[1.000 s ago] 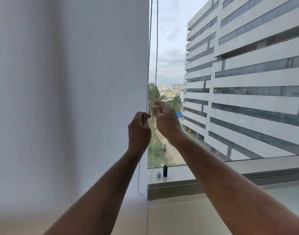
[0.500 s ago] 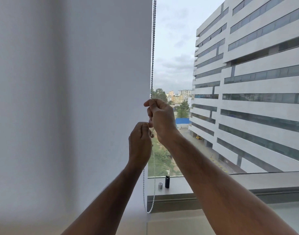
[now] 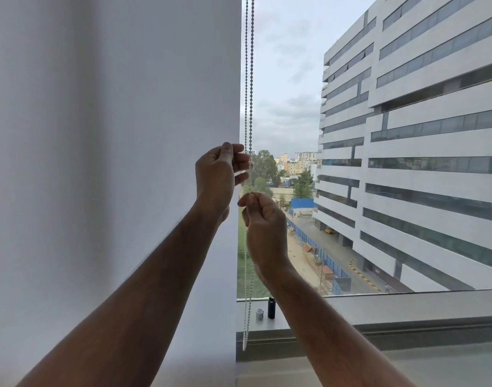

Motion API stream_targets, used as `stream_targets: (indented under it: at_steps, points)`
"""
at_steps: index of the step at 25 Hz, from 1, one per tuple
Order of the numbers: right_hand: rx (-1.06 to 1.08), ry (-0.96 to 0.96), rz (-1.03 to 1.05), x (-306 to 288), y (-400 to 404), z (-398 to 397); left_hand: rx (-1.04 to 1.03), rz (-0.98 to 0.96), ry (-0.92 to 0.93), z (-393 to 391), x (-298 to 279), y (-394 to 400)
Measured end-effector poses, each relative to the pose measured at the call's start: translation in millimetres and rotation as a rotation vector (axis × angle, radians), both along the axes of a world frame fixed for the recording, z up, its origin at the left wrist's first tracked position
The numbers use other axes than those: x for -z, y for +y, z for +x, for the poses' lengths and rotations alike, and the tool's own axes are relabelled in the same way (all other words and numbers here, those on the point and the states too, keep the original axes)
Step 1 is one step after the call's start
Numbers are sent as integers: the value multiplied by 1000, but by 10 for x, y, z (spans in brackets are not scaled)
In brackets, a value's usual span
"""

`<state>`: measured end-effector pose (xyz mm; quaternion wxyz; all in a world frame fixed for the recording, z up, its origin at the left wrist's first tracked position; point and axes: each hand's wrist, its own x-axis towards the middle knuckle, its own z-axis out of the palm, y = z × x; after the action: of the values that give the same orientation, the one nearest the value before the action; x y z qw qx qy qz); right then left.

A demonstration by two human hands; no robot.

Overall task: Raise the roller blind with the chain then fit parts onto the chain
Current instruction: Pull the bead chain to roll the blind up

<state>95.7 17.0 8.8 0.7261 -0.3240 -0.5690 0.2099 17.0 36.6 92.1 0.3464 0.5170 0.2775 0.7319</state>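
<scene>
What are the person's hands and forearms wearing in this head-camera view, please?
Nothing visible: both the left hand and right hand are bare, with no gloves, rings, watch or bracelet. Both forearms are bare too, lightly haired, with no sleeves reaching into view.

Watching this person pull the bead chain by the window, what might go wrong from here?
The left hand and right hand pinch the thin bead chain with fingertips only, so either grip may slip. The chain's loose loop hangs down past the sill, close to the small grey part and the black part standing there; a swing might topple them. The blind still covers its pane, so much pulling seems left.
</scene>
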Motion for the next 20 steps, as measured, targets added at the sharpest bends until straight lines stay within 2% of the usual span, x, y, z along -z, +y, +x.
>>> stream_targets:
  at_steps: [8,12,16,20]
  points:
    - [-39,10,-82,585,-3,60,149,85,6,230,-355,-108]
    - [-42,-5,-96,838,-37,87,101,133,26,278,-270,-75]
    - [-42,-78,-121,866,-105,124,9,220,42,267,-117,-127]
    - [-144,-17,-168,539,-125,227,-21,229,85,218,113,-189]
